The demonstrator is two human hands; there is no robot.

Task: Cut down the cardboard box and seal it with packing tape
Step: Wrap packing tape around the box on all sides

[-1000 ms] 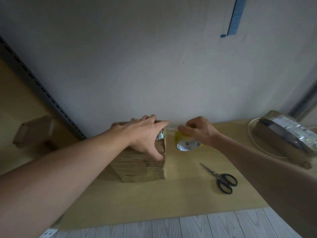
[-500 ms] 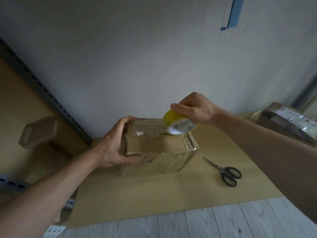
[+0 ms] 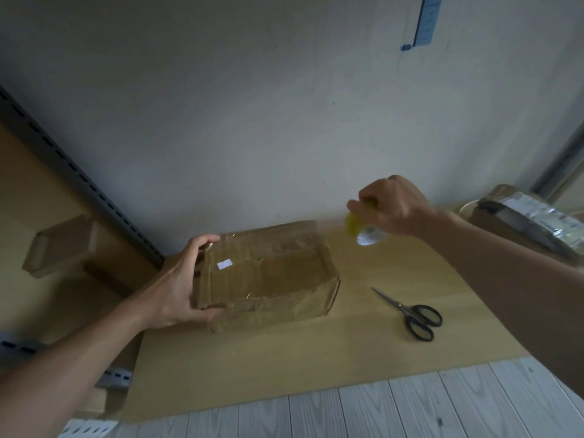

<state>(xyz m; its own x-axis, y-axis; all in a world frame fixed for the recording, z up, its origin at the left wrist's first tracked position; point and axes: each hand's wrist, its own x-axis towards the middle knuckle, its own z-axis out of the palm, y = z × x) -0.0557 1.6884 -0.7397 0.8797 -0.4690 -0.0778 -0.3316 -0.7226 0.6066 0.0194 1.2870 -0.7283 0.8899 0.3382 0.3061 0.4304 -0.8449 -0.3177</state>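
1. Left hand point(image 3: 177, 289): fingers clamped on the cardboard box's left end.
2. Cardboard box point(image 3: 268, 276): low-cut, top glossy with tape; sealing seemingly well advanced.
3. Right hand point(image 3: 395, 207), right of cardboard box: fingers curled round tape roll point(image 3: 363, 232).
4. Scissors point(image 3: 410, 314), farther right: lying unheld.

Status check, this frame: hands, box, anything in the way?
Left hand grips box end. Right hand holds tape roll raised right of box. Scissors lie apart, nothing blocking.

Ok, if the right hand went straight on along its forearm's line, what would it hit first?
Likely the wall, not the cardboard box: the right hand, gripping the tape roll, is raised and aims up-left beyond the box's far right corner. Depth is unclear.
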